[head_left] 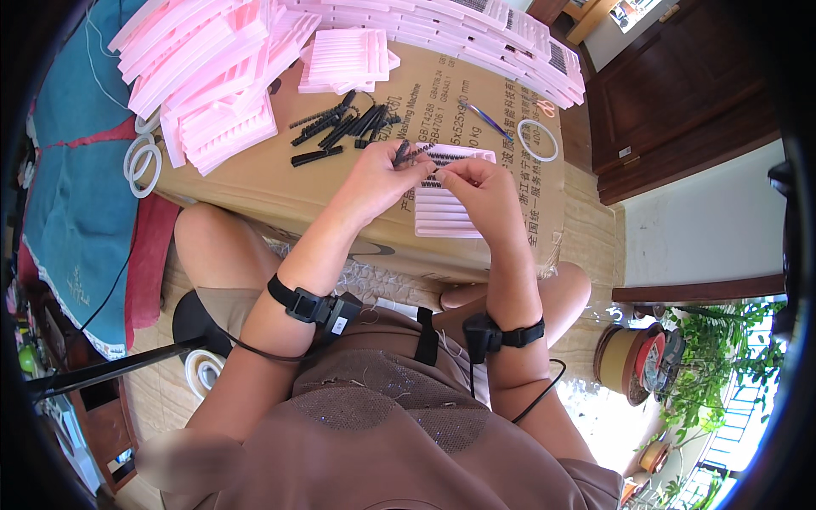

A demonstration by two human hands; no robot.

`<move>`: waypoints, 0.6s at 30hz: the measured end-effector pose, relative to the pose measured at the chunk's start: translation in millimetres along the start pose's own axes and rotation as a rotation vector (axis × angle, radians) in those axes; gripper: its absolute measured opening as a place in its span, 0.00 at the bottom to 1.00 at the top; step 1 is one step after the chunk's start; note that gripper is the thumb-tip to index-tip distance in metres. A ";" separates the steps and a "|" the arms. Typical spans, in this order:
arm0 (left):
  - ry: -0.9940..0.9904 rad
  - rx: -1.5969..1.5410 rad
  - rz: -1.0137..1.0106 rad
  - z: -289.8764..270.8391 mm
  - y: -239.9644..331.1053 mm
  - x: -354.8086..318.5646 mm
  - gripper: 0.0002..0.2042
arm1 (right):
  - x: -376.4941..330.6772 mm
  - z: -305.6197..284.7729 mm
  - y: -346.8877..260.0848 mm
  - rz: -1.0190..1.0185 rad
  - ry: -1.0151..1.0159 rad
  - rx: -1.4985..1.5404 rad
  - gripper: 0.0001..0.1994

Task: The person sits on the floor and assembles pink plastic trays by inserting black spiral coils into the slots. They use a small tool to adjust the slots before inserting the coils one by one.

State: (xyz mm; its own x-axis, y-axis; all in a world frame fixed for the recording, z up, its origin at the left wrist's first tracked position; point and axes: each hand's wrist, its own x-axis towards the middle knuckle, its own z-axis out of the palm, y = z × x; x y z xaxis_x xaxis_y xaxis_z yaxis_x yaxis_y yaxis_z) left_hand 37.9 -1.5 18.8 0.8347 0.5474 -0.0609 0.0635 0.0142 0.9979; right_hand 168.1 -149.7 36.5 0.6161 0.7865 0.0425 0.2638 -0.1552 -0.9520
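Observation:
Both hands meet over a small pink ribbed tray [448,223] on a cardboard box. Black bristly rows fill the tray's far part; its near ribs are bare. My left hand [382,180] is closed at the tray's left edge, with a black lash strip [401,154] sticking up from its fingers. My right hand [483,185] pinches at the strip's lower end, above the rows, fingertips almost touching the left ones. What exactly lies between the right fingertips is too small to make out. Beyond my left hand lies a loose pile of black lash strips [344,126].
Stacked pink trays [223,85] cover the box's far left, with a smaller stack [347,59] beside them. More trays [510,42] line the far edge. Blue tweezers [490,121] and a white ring [537,140] lie right on the cardboard box [297,187]. White rings [143,166] hang at its left edge.

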 end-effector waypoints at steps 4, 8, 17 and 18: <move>0.006 0.199 -0.017 -8.8 2.1 -1.6 0.09 | -0.8 -6.6 1.8 -0.036 0.092 -0.209 0.07; -0.057 0.389 -0.031 -16.6 0.6 -1.1 0.10 | -11.7 -3.3 3.4 -0.405 0.216 -0.759 0.04; -0.080 0.637 0.038 -14.5 -4.0 2.0 0.08 | -19.7 17.5 17.1 -0.342 0.162 -0.860 0.02; -0.075 0.639 0.043 -14.5 -4.5 2.0 0.08 | -19.4 18.6 17.9 -0.344 0.165 -0.866 0.03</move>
State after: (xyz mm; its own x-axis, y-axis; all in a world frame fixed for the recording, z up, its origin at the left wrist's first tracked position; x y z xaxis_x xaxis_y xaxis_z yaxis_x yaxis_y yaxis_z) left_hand 31.4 11.7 14.5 0.8782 0.4760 -0.0459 0.3233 -0.5204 0.7903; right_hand 147.0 -156.6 13.1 0.4817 0.7874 0.3846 0.8690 -0.3727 -0.3256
